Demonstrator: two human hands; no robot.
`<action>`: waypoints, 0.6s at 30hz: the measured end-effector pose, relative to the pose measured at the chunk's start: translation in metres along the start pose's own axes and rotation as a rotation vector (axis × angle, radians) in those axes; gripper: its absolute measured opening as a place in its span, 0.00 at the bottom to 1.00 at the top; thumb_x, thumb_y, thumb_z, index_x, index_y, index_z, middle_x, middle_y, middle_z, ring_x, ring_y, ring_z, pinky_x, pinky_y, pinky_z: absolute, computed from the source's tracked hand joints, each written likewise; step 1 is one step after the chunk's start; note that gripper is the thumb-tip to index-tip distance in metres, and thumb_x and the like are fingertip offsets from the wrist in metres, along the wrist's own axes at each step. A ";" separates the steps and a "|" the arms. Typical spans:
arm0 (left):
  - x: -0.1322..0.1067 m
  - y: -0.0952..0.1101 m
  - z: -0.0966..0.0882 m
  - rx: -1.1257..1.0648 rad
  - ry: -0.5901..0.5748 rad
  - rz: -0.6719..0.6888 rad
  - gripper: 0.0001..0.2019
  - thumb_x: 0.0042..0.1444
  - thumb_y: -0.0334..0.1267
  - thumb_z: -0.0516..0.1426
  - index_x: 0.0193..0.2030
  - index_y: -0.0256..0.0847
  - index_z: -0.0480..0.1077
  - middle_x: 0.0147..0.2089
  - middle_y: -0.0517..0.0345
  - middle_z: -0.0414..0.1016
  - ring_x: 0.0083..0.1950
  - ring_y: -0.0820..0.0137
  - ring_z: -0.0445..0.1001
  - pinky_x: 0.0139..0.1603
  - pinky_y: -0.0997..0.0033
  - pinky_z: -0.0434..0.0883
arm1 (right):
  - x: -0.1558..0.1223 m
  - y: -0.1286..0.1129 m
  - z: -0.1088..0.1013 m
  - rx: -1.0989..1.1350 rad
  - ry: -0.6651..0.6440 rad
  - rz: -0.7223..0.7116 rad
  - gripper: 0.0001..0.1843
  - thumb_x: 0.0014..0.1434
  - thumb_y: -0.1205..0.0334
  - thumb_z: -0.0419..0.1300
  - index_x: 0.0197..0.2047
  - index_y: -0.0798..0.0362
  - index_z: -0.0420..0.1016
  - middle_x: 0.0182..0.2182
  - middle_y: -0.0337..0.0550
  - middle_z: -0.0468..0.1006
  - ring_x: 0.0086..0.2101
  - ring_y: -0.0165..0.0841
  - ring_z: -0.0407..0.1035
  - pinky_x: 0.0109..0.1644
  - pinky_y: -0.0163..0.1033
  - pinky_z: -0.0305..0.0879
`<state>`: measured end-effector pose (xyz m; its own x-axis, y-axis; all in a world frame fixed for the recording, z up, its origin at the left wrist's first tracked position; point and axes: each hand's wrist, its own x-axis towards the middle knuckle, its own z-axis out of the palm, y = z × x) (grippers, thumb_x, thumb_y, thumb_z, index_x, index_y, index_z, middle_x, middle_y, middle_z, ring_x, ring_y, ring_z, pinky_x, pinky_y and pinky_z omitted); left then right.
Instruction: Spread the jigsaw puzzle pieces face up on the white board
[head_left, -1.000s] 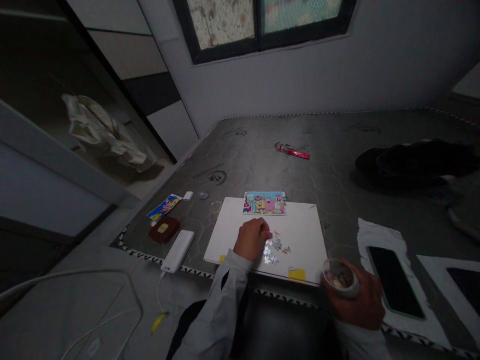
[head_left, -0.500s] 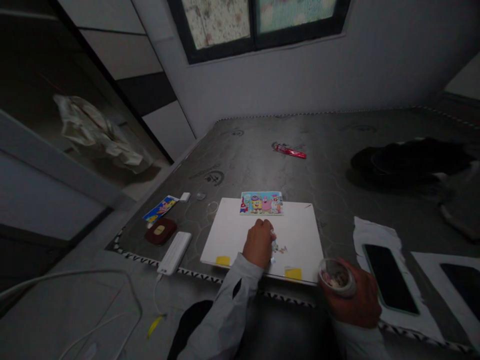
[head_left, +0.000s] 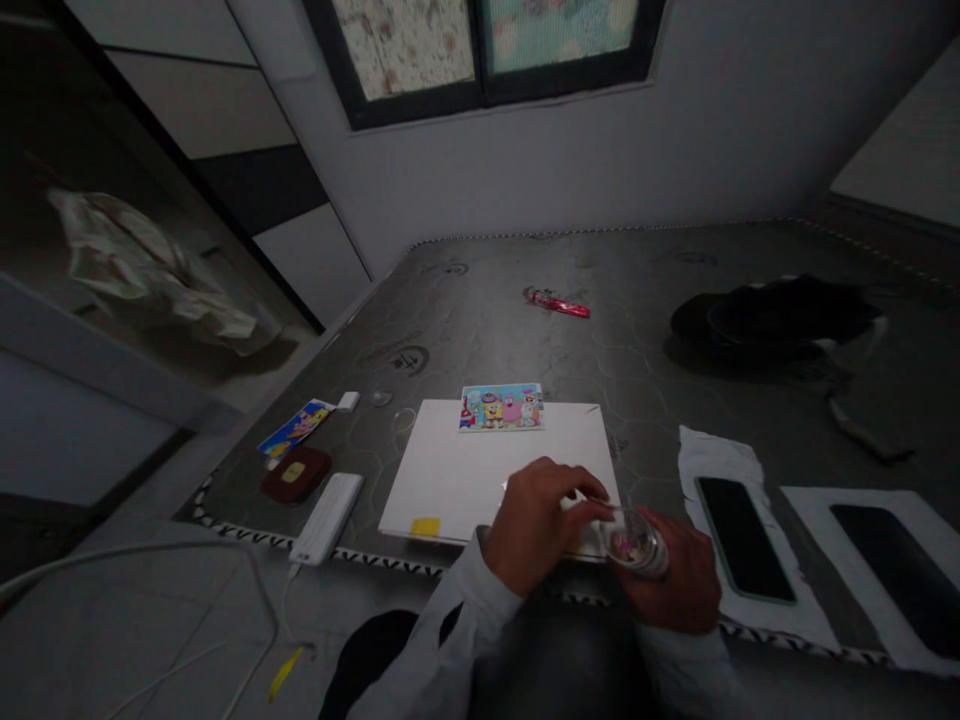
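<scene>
Fingers (head_left: 586, 483) of our left hand (head_left: 529, 525): bent at the rim of one clear cup (head_left: 655, 562), pinching or not, we cannot tell | our right hand (head_left: 679, 580): clasped round that cup, small pieces (head_left: 630, 546) inside, by one white board (head_left: 431, 470) | two picture cards (head_left: 501, 408): one on the board, one left | two dark-screened devices (head_left: 745, 540): right

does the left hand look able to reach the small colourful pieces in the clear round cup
Likely yes: the left hand is at the cup, which the right hand holds, and no lid seems to cover the pieces.
</scene>
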<state>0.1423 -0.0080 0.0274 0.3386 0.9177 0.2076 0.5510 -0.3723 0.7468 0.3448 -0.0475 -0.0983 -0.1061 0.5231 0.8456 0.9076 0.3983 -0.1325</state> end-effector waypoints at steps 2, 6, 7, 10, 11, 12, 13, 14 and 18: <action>-0.005 0.008 0.011 0.047 -0.130 0.091 0.06 0.61 0.43 0.64 0.39 0.47 0.80 0.37 0.63 0.84 0.40 0.72 0.78 0.46 0.74 0.70 | 0.001 -0.002 -0.001 0.015 0.022 0.000 0.26 0.60 0.52 0.66 0.57 0.57 0.72 0.38 0.49 0.81 0.37 0.39 0.74 0.45 0.43 0.71; -0.009 0.008 0.026 0.221 -0.318 0.165 0.09 0.65 0.47 0.59 0.45 0.51 0.80 0.45 0.63 0.85 0.44 0.69 0.81 0.43 0.72 0.72 | 0.002 0.000 -0.003 0.021 0.047 -0.045 0.25 0.62 0.52 0.63 0.57 0.58 0.72 0.37 0.50 0.82 0.36 0.40 0.75 0.45 0.45 0.71; -0.010 0.007 0.027 0.263 -0.341 0.166 0.10 0.66 0.46 0.58 0.47 0.51 0.80 0.47 0.62 0.84 0.45 0.68 0.81 0.42 0.72 0.72 | 0.001 0.001 -0.004 0.020 0.045 -0.048 0.25 0.62 0.52 0.63 0.57 0.58 0.72 0.37 0.49 0.82 0.36 0.39 0.75 0.45 0.44 0.71; -0.009 0.008 0.025 0.330 -0.372 0.172 0.10 0.67 0.41 0.56 0.51 0.51 0.77 0.50 0.61 0.84 0.47 0.67 0.82 0.42 0.71 0.74 | 0.000 0.003 -0.004 0.023 0.025 -0.052 0.26 0.62 0.53 0.64 0.59 0.58 0.71 0.38 0.48 0.82 0.36 0.39 0.76 0.46 0.44 0.70; -0.009 0.009 0.023 0.328 -0.375 0.182 0.11 0.67 0.40 0.56 0.52 0.51 0.77 0.50 0.60 0.83 0.48 0.66 0.82 0.42 0.71 0.74 | 0.000 0.004 -0.004 0.027 0.021 -0.049 0.26 0.62 0.53 0.64 0.59 0.58 0.70 0.38 0.48 0.82 0.36 0.39 0.76 0.47 0.44 0.70; -0.009 0.010 0.021 0.309 -0.376 0.191 0.11 0.67 0.39 0.57 0.53 0.50 0.76 0.51 0.60 0.83 0.48 0.66 0.82 0.43 0.71 0.74 | -0.001 0.004 -0.004 0.028 0.018 -0.043 0.27 0.61 0.53 0.64 0.59 0.57 0.70 0.38 0.48 0.82 0.37 0.39 0.76 0.47 0.44 0.71; -0.008 0.011 0.019 0.276 -0.368 0.195 0.11 0.67 0.38 0.57 0.53 0.49 0.76 0.51 0.60 0.83 0.48 0.67 0.82 0.44 0.71 0.75 | -0.001 0.004 -0.004 0.031 0.016 -0.035 0.27 0.61 0.53 0.65 0.59 0.57 0.70 0.38 0.49 0.82 0.37 0.39 0.76 0.47 0.44 0.71; -0.008 0.011 0.016 0.229 -0.353 0.196 0.11 0.67 0.39 0.56 0.53 0.48 0.77 0.50 0.60 0.84 0.48 0.67 0.82 0.45 0.72 0.75 | -0.002 0.004 -0.004 0.032 0.015 -0.024 0.27 0.60 0.52 0.65 0.59 0.57 0.71 0.39 0.49 0.82 0.37 0.39 0.76 0.46 0.44 0.71; -0.007 -0.002 -0.009 0.086 -0.214 0.072 0.11 0.67 0.42 0.57 0.50 0.45 0.78 0.48 0.60 0.84 0.46 0.71 0.81 0.50 0.73 0.73 | -0.001 0.006 -0.005 -0.008 0.008 0.015 0.28 0.56 0.53 0.70 0.57 0.55 0.71 0.38 0.47 0.82 0.36 0.39 0.76 0.45 0.43 0.71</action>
<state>0.1323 -0.0120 0.0297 0.5282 0.8416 0.1124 0.5795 -0.4541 0.6767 0.3521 -0.0490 -0.0974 -0.0891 0.5232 0.8475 0.9123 0.3844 -0.1414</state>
